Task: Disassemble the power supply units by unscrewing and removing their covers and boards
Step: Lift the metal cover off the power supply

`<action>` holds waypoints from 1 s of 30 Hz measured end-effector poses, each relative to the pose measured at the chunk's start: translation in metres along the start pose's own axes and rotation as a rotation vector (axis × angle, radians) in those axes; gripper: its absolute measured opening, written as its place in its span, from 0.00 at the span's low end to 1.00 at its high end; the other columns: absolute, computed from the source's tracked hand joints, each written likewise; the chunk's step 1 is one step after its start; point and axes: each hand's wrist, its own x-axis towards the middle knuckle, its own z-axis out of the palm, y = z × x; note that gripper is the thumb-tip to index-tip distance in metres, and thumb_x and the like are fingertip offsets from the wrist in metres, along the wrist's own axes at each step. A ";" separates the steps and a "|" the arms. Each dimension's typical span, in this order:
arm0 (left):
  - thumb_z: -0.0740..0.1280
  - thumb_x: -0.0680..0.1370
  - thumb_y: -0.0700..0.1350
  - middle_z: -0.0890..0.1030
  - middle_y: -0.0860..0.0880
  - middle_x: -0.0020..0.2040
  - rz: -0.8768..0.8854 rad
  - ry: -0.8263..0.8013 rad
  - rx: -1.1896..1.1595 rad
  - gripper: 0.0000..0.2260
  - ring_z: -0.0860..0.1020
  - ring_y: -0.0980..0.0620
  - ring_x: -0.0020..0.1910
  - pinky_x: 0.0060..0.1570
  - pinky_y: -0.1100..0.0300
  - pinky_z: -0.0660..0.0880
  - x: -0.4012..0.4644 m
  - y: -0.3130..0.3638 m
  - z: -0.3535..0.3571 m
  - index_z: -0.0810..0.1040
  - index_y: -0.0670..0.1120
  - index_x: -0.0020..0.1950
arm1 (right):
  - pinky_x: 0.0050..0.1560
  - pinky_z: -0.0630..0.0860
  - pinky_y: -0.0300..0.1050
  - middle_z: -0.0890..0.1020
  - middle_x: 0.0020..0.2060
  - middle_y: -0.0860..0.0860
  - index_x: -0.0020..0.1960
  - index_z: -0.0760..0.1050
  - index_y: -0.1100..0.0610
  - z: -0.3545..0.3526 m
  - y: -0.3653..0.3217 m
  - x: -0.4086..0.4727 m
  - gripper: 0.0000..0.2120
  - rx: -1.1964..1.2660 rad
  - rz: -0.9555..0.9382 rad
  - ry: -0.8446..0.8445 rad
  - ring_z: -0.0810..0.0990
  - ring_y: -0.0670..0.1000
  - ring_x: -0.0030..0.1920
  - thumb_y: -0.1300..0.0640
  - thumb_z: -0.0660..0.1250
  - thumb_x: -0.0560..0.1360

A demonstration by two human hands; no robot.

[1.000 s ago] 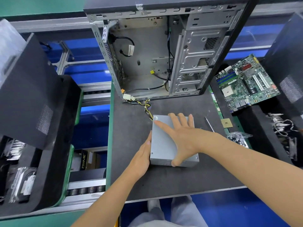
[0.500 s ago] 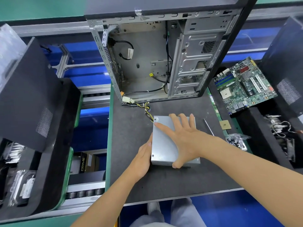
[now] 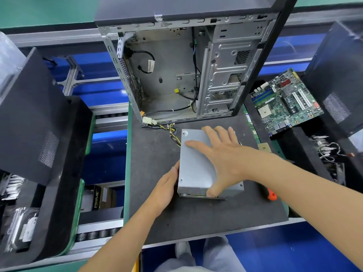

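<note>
Two bare hands work on a grey metal power supply unit (image 3: 196,163) that lies flat near the middle of a dark work mat (image 3: 157,213). The right hand (image 3: 222,156) lies spread across the top of the unit, fingers straight and fanned toward its far edge, while the thumb hooks down over the near edge, so the hand clasps the cover from above. The left hand (image 3: 165,189) rests on the mat with straight fingers pressed against the unit's left side wall, gripping nothing. At the near bottom edge of the unit a thin seam shows between the cover and the base. A bundle of yellow and black wires (image 3: 173,133) runs from the unit's far left corner toward an open computer case (image 3: 186,75) standing upright just behind it, with its side panel off and bare metal interior showing. Right of the mat, a green motherboard (image 3: 284,103) lies on black foam, well apart from the unit. Near the right forearm, an orange tool handle (image 3: 272,195) peeks out on the mat. Black computer side panels (image 3: 33,118) lean at the far left.
</note>
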 end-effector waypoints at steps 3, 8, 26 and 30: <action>0.47 0.84 0.63 0.79 0.66 0.62 -0.069 0.079 -0.068 0.24 0.77 0.69 0.60 0.50 0.75 0.72 0.006 -0.005 -0.004 0.74 0.59 0.72 | 0.74 0.36 0.68 0.34 0.75 0.52 0.74 0.33 0.34 -0.015 0.004 -0.007 0.64 0.069 0.033 -0.014 0.33 0.66 0.75 0.29 0.74 0.53; 0.50 0.80 0.68 0.79 0.54 0.68 -0.031 0.145 -0.156 0.32 0.76 0.56 0.68 0.59 0.64 0.76 0.011 0.004 -0.008 0.73 0.51 0.74 | 0.74 0.46 0.61 0.40 0.74 0.42 0.72 0.37 0.31 -0.041 0.014 -0.020 0.62 0.221 0.054 0.017 0.40 0.55 0.75 0.30 0.76 0.53; 0.67 0.70 0.65 0.82 0.46 0.64 0.167 0.143 -0.434 0.31 0.81 0.47 0.61 0.59 0.48 0.79 0.005 0.095 0.010 0.76 0.50 0.67 | 0.57 0.74 0.62 0.80 0.59 0.55 0.65 0.76 0.51 0.001 0.065 -0.027 0.36 2.426 -0.285 0.031 0.79 0.59 0.58 0.29 0.70 0.65; 0.62 0.76 0.69 0.81 0.44 0.63 0.025 -0.085 -0.565 0.33 0.78 0.41 0.64 0.60 0.43 0.78 0.005 0.109 0.015 0.76 0.48 0.71 | 0.69 0.61 0.71 0.76 0.66 0.57 0.67 0.76 0.51 0.027 0.053 -0.020 0.41 2.547 -0.376 -0.050 0.70 0.63 0.68 0.23 0.63 0.66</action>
